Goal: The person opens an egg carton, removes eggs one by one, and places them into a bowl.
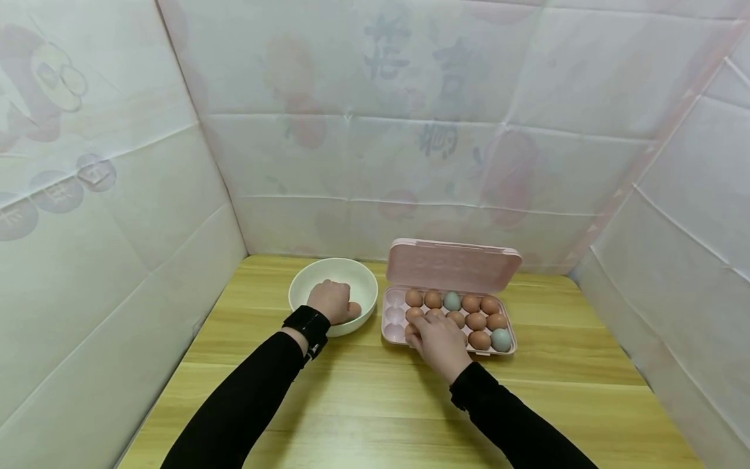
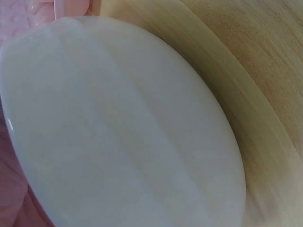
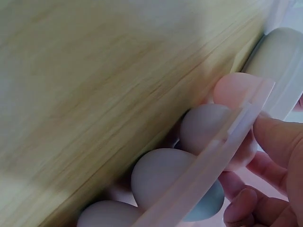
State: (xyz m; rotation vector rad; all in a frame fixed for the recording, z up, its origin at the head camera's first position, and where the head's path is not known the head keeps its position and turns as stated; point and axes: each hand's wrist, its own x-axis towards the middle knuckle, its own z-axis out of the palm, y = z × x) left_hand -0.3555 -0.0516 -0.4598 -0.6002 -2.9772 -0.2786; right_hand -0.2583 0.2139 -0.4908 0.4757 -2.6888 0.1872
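My left hand [image 1: 331, 301] reaches down into a white bowl [image 1: 364, 277], its fingers mostly hidden from the head camera. Beside it inside the bowl shows a rounded brownish shape [image 1: 354, 311]; I cannot tell whether this is an egg or the thumb. The bowl's pale outer wall [image 2: 123, 123] fills most of the left wrist view. To the right, my right hand [image 1: 438, 340] bends over the front left part of a pink egg carton [image 1: 454, 264]. Its thumb [image 3: 277, 137] and fingers pinch an egg [image 3: 244, 153] at the carton's front edge.
Brown eggs [image 1: 476, 321] and pale blue-green ones [image 1: 500, 340] sit in the carton's cups. Its left column [image 1: 394, 316] shows bare pink cups. The raised lid leans back. Light cloth walls [image 1: 375, 163] enclose the wooden table [image 1: 363, 417] at the back and sides.
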